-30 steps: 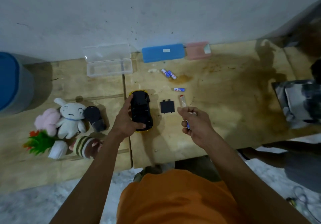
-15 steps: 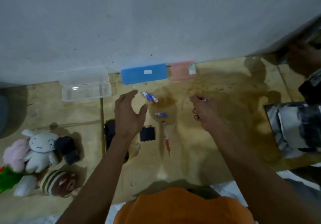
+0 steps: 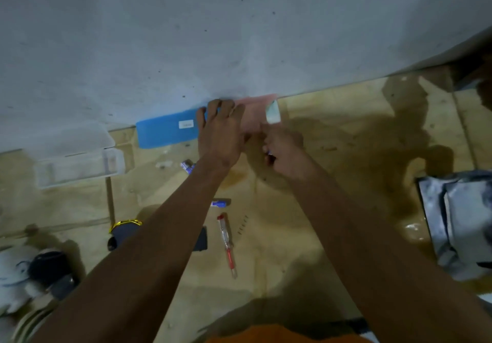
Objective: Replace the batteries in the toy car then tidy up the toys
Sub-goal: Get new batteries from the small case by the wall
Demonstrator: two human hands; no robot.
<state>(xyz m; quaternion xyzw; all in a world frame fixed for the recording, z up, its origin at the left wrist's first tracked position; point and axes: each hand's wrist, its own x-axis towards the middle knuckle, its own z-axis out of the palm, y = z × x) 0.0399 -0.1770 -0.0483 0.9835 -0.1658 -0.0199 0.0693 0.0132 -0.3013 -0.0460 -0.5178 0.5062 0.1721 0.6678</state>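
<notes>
- Head view looks down on a stained wooden tabletop (image 3: pixel 332 209) pushed against a pale grey wall (image 3: pixel 239 36).
- Left hand (image 3: pixel 221 132) reaches to the back edge of the tabletop, its fingers spread and laid over the seam between a flat blue plastic case (image 3: pixel 165 131) and a flat pink plastic case (image 3: pixel 255 113); whether they grip either case cannot be told.
- Right hand (image 3: pixel 286 153) is just beside the left, in front of the pink case, fingers curled round a small blue-tipped object that is too blurred to name.
- Black toy car with a yellow edge (image 3: pixel 123 232) lies on the tabletop near the person, mostly hidden under the left forearm.
- A flat black square cover (image 3: pixel 202 239) lies just right of the car, partly covered by the same forearm.
- One small blue-and-white battery (image 3: pixel 220 203) lies loose between the two forearms; further back, other blue-and-white batteries (image 3: pixel 187 165) peep out beside the left wrist.
- A red-and-clear screwdriver (image 3: pixel 227 244) lies just in front of the single battery, pointing towards the person.
- An open clear plastic box (image 3: pixel 77 156) sits to the left of the blue case.
- Soft toys, among them a white plush (image 3: pixel 13 276) and a dark one (image 3: pixel 49 264), sit at the lower left edge.
- A grey crumpled bag (image 3: pixel 463 223) lies at the right edge.
- An orange garment (image 3: pixel 279 336) shows at the bottom.
</notes>
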